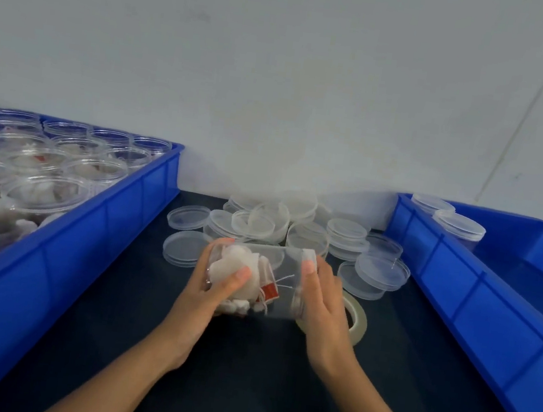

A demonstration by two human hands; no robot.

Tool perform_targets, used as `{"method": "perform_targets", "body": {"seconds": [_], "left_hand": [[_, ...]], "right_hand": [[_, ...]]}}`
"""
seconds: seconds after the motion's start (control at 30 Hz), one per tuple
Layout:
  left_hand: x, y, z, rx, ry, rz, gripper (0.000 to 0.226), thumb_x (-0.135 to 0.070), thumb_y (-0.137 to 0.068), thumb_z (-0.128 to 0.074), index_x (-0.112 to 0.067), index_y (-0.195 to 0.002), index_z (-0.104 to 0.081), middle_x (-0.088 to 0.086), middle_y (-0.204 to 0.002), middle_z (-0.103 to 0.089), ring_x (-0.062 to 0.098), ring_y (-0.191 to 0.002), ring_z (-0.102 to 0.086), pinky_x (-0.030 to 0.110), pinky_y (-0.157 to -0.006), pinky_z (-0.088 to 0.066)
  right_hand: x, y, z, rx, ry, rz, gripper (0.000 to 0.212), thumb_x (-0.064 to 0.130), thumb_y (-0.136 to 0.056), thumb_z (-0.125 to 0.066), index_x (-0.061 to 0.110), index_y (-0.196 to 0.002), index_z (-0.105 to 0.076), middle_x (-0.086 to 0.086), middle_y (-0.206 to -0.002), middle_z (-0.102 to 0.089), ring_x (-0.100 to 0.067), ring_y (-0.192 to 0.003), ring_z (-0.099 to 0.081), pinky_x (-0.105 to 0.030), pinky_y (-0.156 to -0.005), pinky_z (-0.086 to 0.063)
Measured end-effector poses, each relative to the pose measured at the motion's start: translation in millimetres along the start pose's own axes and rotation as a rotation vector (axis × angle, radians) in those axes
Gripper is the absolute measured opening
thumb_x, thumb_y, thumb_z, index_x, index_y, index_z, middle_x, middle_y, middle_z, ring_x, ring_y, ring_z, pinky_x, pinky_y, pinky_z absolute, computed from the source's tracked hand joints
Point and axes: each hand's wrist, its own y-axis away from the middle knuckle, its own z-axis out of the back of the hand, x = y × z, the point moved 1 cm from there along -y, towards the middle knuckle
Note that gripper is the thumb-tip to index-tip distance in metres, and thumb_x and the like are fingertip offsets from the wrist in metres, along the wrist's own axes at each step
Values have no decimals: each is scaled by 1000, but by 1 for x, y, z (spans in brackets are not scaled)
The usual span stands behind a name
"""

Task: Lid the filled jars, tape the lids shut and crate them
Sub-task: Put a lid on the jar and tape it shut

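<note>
A clear plastic jar lies on its side between my hands, filled with white tea bags with red tags. My left hand grips its bottom end. My right hand is closed over its lidded end on the right. Just behind my right hand a roll of clear tape lies flat on the dark table. Several loose clear lids are piled behind the jar.
A blue crate on the left holds several open filled jars. A second blue crate on the right holds two lidded jars at its far end. A white wall closes the back.
</note>
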Motion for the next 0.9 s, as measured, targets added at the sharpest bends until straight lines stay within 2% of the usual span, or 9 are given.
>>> {"method": "perform_targets", "body": {"seconds": [0.07, 0.13, 0.23, 0.4, 0.57, 0.63, 0.73, 0.83, 0.9], "left_hand": [[0, 1, -1, 72, 36, 33, 66, -48, -73, -78, -29, -128, -49, 10, -115, -66, 28, -83, -69, 35, -71, -58], [-1, 2, 0, 141, 70, 104, 69, -51, -73, -68, -17, -130, -49, 15, -94, -68, 22, -68, -63, 31, -66, -54], [1, 3, 0, 146, 76, 135, 66, -51, -76, -61, -12, -129, -51, 13, -86, -67, 16, -64, -61, 28, -61, -52], [1, 2, 1, 43, -28, -18, 58, -42, -68, -75, -43, -121, -53, -2, -115, -64, 16, -92, -69, 27, -66, -54], [-2, 3, 1, 147, 82, 112, 66, -57, -73, -64, -18, -125, -56, 8, -79, -67, 16, -65, -61, 27, -61, -49], [0, 4, 2, 133, 71, 98, 60, -54, -76, -60, -19, -125, -56, 8, -78, -66, 15, -63, -59, 27, -60, -48], [1, 2, 1, 57, -6, -19, 48, -49, -72, -71, -35, -115, -55, 4, -102, -68, 19, -81, -68, 30, -63, -54], [1, 2, -1, 27, -39, -85, 40, -56, -62, -72, -54, -100, -58, -10, -103, -68, 13, -93, -70, 25, -66, -56], [2, 2, 0, 32, -11, -56, 40, -57, -60, -72, -55, -97, -59, -10, -103, -69, 13, -89, -70, 25, -64, -56]], "right_hand": [[2, 2, 2, 33, -26, 61, 68, 80, -84, -28, 50, -145, -26, 32, -149, -26, 16, -136, -18, -21, -113, -22], [5, 4, 6, 67, 2, 164, 63, 71, -86, -32, 51, -146, -23, 43, -144, -22, 16, -139, -13, -9, -108, -22], [3, 5, 5, 42, 103, 284, 57, 57, -93, -32, 36, -146, -31, 25, -145, -33, 9, -137, -26, -6, -106, -26], [-1, 2, -2, 20, -110, 3, 60, 68, -89, -30, 36, -140, -37, 3, -144, -44, -12, -131, -44, -44, -110, -39], [1, 6, 0, 88, 18, 180, 69, 71, -83, -36, 48, -146, -20, 37, -147, -21, 11, -139, -21, -23, -112, -26], [-2, 4, -1, 73, 26, 163, 64, 66, -87, -37, 42, -145, -26, 27, -145, -30, 7, -135, -29, -25, -112, -30], [0, 2, -5, 52, -25, 126, 56, 57, -91, -32, 24, -135, -41, 7, -128, -51, -9, -123, -47, -31, -105, -38], [-1, 0, -7, -1, -67, 88, 50, 59, -89, -29, 28, -123, -47, 13, -112, -56, -4, -111, -52, -13, -92, -39], [-4, 0, -4, 1, -58, 52, 66, 70, -84, -29, 26, -132, -43, 13, -124, -52, -7, -121, -47, -21, -104, -38]]}}
